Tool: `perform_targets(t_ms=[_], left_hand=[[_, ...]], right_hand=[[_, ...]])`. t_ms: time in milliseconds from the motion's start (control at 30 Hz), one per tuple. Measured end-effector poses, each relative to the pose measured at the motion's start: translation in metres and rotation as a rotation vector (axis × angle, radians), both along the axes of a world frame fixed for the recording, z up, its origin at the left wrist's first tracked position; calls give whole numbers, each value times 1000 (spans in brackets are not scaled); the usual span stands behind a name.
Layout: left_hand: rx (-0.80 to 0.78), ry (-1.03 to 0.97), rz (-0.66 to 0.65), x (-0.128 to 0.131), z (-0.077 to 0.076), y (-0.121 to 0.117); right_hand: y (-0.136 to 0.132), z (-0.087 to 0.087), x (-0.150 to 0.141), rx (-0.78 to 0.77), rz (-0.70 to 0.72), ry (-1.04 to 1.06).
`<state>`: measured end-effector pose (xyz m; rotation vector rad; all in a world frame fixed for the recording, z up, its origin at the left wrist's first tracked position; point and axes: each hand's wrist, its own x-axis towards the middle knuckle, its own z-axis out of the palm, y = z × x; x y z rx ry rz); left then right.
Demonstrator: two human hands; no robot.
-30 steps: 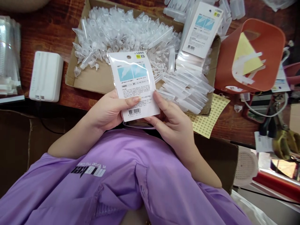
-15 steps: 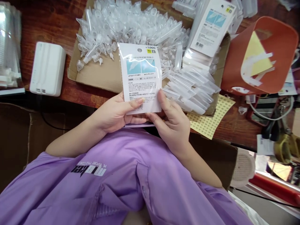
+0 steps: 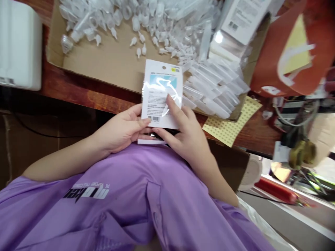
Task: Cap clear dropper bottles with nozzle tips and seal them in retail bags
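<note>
Both hands hold a printed packaging card in a clear sleeve (image 3: 159,101), just above my lap. My left hand (image 3: 125,129) grips its lower left corner, thumb in front and fingers behind. My right hand (image 3: 185,132) has a finger lying across the card's right side and the thumb at its bottom edge. Glare covers part of the blue picture on the card. Below it a white strip (image 3: 150,142) shows past my left fingers; what it belongs to is partly hidden. Beyond the card lies a shallow cardboard box (image 3: 104,73).
In the box are clear plastic nozzles (image 3: 112,17), small white tips (image 3: 138,52), clear tubes (image 3: 214,87) and a stack of packaging cards (image 3: 243,21). An orange bin (image 3: 264,69) stands right, near a yellow sticker sheet (image 3: 232,122). A white device (image 3: 19,48) sits left.
The view has shifted closer to the box. The card has tilted and now catches glare. My right index finger has moved from its edge onto its front.
</note>
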<state>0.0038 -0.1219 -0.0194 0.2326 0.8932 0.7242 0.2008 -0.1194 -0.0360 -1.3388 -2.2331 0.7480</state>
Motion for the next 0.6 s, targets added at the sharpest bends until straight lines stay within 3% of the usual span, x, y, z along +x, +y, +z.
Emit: perform_targets(t_ms=[367,600], left_hand=[[10,-115,-30,-3,-14,-5],[33,-104,-14,-1,-19,-6]], right_hand=[[-2,-4,-4,181,-10,-85],[-1,-10,0,138,7,-103]])
